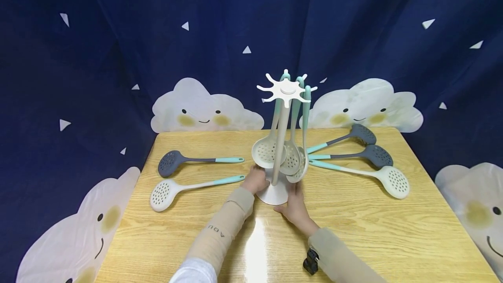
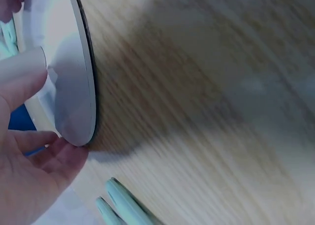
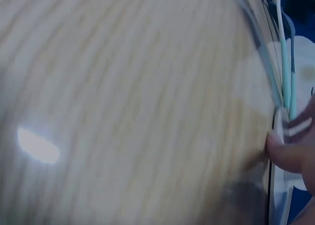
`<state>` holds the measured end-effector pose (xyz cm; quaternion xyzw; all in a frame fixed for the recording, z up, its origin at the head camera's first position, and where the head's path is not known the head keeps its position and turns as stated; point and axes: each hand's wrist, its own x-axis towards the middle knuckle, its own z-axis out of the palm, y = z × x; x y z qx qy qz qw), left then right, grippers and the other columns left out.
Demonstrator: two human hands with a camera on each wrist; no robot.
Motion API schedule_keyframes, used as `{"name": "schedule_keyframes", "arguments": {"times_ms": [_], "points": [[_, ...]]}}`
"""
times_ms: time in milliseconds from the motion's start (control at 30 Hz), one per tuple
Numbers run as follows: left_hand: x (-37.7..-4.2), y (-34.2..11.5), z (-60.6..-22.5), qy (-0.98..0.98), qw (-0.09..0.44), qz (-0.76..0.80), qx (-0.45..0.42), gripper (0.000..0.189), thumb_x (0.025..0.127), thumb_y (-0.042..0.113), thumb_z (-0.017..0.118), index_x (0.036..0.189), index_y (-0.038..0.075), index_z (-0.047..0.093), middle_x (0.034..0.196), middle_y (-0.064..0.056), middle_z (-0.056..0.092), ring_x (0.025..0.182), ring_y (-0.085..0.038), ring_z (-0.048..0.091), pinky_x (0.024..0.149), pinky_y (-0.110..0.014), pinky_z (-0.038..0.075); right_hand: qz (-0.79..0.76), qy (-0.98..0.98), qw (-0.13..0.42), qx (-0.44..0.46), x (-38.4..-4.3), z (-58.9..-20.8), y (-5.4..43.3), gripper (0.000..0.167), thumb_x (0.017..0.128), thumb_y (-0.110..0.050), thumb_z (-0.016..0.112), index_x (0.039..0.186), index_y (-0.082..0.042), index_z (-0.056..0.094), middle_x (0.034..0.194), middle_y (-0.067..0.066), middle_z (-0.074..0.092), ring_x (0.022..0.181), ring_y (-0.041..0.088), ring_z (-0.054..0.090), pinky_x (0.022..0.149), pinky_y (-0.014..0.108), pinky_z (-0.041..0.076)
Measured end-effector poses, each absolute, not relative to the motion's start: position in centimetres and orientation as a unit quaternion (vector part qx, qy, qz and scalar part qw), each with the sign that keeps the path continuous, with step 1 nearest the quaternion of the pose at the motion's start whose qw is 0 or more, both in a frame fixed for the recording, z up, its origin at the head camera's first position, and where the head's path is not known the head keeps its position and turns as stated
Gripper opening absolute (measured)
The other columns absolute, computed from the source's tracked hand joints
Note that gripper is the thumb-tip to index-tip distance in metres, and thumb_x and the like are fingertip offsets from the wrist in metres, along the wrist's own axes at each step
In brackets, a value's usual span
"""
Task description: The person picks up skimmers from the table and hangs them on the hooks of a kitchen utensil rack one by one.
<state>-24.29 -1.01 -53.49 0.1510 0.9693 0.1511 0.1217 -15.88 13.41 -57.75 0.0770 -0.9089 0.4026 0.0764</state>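
A white utensil stand (image 1: 280, 143) with a star-shaped hook top stands near the middle of the wooden table. Three pale skimmers (image 1: 267, 152) with mint handles hang from its hooks at the back and right. My left hand (image 1: 255, 179) grips the left side of the round base (image 2: 74, 92); in the left wrist view its thumb lies over the base near the pole, and its fingers are at the rim. On the right side, my right hand (image 1: 295, 206) holds the base too, its thumb (image 3: 283, 153) against the rim in the right wrist view.
Left of the stand lie a dark skimmer (image 1: 170, 163) and a white skimmer (image 1: 162, 194), handles pointing inward. To the right are two dark skimmers (image 1: 379, 155) and one white skimmer (image 1: 394, 181). A blue curtain (image 1: 220, 21) with clouds hangs behind the table (image 1: 393, 230).
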Motion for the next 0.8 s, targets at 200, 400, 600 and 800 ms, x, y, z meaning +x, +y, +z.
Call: {"name": "schedule_keyframes", "arguments": {"times_ms": [200, 400, 600, 800], "points": [[-26.1, -0.9, -56.2, 0.967, 0.130, 0.156, 0.155, 0.079, 0.080, 0.024, 0.068, 0.142, 0.003, 0.025, 0.145, -0.015, 0.029, 0.127, -0.034, 0.032, 0.100, -0.040, 0.037, 0.381, -0.922, 0.067, 0.017, -15.6, -57.7, 11.7, 0.115, 0.058, -0.013, 0.085, 0.138, 0.015, 0.008, 0.138, 0.039, 0.012, 0.126, 0.051, 0.021, 0.103, 0.053, 0.026], [-27.7, -0.7, -59.0, 0.967, 0.145, 0.122, 0.168, 0.083, 0.078, 0.031, 0.070, 0.142, 0.003, 0.025, 0.145, -0.014, 0.031, 0.129, -0.036, 0.030, 0.099, -0.039, 0.038, 0.342, -0.939, 0.045, 0.003, -15.3, -57.5, 11.1, 0.109, 0.065, -0.020, 0.081, 0.136, 0.019, 0.008, 0.139, 0.041, 0.005, 0.128, 0.054, 0.015, 0.103, 0.055, 0.023], [-25.1, -0.7, -54.1, 0.970, 0.147, 0.118, 0.156, 0.070, 0.081, 0.025, 0.067, 0.137, -0.002, 0.034, 0.140, -0.016, 0.037, 0.126, -0.035, 0.034, 0.098, -0.036, 0.039, 0.326, -0.945, 0.035, 0.006, -15.4, -57.5, 11.1, 0.106, 0.067, -0.024, 0.080, 0.134, 0.022, 0.012, 0.137, 0.043, 0.009, 0.128, 0.054, 0.016, 0.103, 0.054, 0.024], [-24.4, -0.7, -53.2, 0.972, 0.129, 0.119, 0.157, 0.067, 0.080, 0.024, 0.068, 0.133, -0.005, 0.038, 0.137, -0.018, 0.040, 0.121, -0.035, 0.037, 0.097, -0.037, 0.039, 0.323, -0.945, 0.037, 0.014, -15.7, -57.5, 11.6, 0.107, 0.065, -0.025, 0.081, 0.135, 0.020, 0.014, 0.138, 0.040, 0.014, 0.128, 0.052, 0.019, 0.104, 0.053, 0.024]]}}
